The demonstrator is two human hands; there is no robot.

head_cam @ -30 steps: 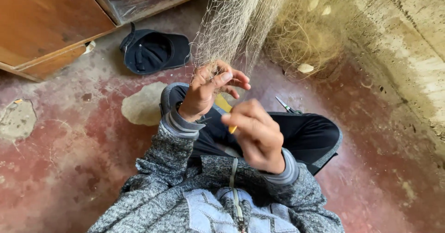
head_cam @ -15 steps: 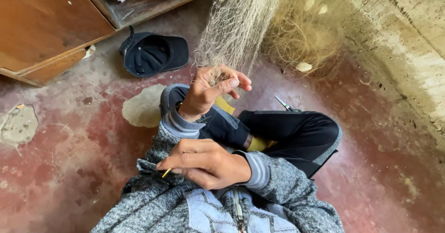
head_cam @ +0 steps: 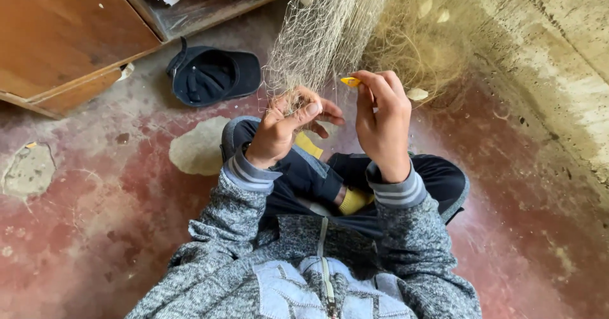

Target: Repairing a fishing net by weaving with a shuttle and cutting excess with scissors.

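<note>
Well left of the hands, a dark cap (head_cam: 212,74) lies on the red floor (head_cam: 95,217). The left hand (head_cam: 285,125) is closed, thumb and fingers pinching a bunch of the pale fishing net (head_cam: 330,27) that hangs just above it. Just beside it, the right hand (head_cam: 380,119) pinches a small yellow netting needle (head_cam: 350,81), its tip pointing left toward the held mesh, the nearer hand.
</note>
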